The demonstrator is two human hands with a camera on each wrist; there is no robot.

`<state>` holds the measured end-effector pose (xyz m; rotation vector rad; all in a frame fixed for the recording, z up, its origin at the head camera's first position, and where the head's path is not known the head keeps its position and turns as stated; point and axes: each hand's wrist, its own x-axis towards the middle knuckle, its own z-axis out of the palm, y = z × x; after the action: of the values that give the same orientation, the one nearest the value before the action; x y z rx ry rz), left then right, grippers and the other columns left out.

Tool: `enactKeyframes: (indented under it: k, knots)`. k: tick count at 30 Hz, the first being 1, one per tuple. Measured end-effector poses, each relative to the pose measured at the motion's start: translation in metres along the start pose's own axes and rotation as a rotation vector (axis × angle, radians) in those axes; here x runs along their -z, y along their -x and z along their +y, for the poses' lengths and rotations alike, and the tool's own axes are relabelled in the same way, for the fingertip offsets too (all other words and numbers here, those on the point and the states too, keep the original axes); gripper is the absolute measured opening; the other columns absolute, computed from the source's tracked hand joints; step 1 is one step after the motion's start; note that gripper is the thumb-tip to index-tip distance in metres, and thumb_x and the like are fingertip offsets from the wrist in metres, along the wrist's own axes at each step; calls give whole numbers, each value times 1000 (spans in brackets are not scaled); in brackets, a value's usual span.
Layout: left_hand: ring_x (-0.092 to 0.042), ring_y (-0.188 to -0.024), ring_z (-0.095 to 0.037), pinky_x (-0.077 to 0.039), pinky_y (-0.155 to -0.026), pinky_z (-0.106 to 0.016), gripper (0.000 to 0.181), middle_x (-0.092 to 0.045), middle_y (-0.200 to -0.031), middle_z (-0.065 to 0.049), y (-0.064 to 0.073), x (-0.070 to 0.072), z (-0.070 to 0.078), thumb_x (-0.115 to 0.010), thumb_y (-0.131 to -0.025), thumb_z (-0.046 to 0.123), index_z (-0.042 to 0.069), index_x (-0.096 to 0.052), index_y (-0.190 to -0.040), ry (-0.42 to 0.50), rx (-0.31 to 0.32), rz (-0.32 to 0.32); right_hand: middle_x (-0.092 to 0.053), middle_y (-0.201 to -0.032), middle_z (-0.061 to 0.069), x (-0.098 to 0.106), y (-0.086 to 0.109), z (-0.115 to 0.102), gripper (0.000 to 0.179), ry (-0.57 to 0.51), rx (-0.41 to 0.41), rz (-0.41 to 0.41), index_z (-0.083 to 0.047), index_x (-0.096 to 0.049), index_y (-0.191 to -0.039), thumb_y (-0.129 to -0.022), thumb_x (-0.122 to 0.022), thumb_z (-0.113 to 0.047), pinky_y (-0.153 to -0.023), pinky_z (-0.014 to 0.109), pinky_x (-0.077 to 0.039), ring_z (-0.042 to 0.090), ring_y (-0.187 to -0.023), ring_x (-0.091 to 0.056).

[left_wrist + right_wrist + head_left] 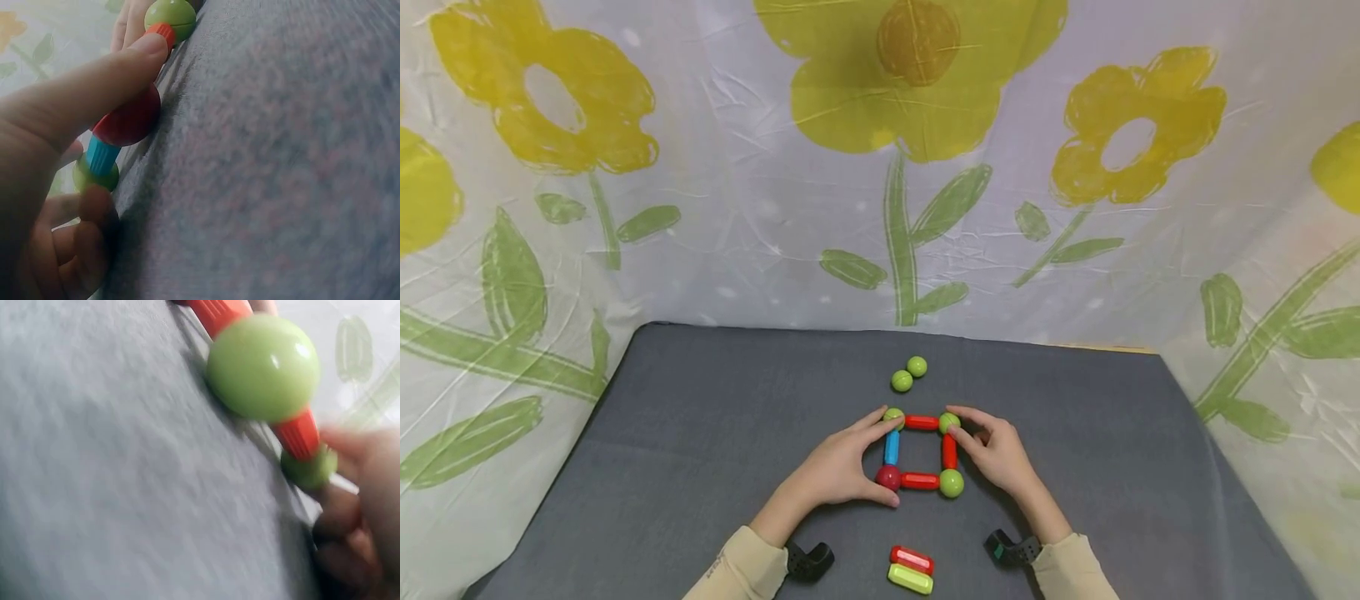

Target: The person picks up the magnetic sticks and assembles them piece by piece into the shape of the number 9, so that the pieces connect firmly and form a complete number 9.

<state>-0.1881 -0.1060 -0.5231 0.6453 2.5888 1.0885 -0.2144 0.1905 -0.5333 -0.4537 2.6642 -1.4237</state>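
A square of toy rods and balls lies flat on the table, three corners being green balls and the near-left one a dark red ball. Its left side is a blue rod; the other sides are red rods. My left hand spans the left side, fingers on the far-left green ball and thumb along the dark red ball. With thumb and index finger my right hand pinches the far-right green ball. The near-right green ball is untouched.
Two loose green balls lie beyond the square. Nearer me, a loose red rod and a yellow-green rod lie side by side. The dark grey table meets a flower-printed curtain at the back.
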Motion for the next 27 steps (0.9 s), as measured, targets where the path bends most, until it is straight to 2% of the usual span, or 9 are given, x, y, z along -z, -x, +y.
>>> enactKeyframes:
  k: [6,9,12,15,18,27]
  knots:
    - [-34,-157,-32,-38,-120,-58,130,-22,-176,-6,0,5,-3,-96,-70,58,17,-24,-171,6,1,-49,-48,-62,-7,20,11,1,107,-11,56,-305,-6,-36,-165,-80,-96,-30,-49,23,-36,3,-53,-42]
    - [-34,-158,-30,-37,-121,-55,134,-22,-176,-5,-2,8,-4,-96,-70,59,13,-21,-171,-1,3,-70,-54,-75,-4,25,15,0,127,37,97,-374,-4,-25,-168,-72,-101,-35,-51,22,-41,4,-57,-47]
    - [-36,-157,-30,-37,-122,-54,133,-27,-174,-7,-4,9,-4,-96,-70,59,12,-23,-170,-8,6,-68,-54,-82,-4,23,16,-2,132,105,123,-366,-5,-22,-169,-70,-101,-44,-54,22,-42,3,-59,-48]
    - [-38,-155,-31,-38,-121,-54,131,-32,-172,-9,-5,9,-4,-96,-70,58,12,-24,-170,-21,11,-51,-51,-75,-7,22,15,-3,130,140,131,-334,-6,-24,-169,-70,-100,-46,-54,22,-41,3,-58,-46]
    - [-40,-155,-31,-39,-121,-54,130,-33,-172,-9,-5,8,-4,-95,-71,58,12,-25,-170,-26,12,-34,-47,-64,-10,21,14,-2,129,155,130,-318,-7,-26,-168,-70,-101,-45,-54,21,-39,3,-56,-44]
    - [-40,-154,-32,-39,-121,-54,130,-35,-171,-9,-2,8,-4,-95,-71,60,13,-26,-170,-33,14,-23,-47,-66,-10,18,16,-3,129,159,108,-297,-10,-28,-169,-69,-100,-47,-54,21,-38,3,-56,-44]
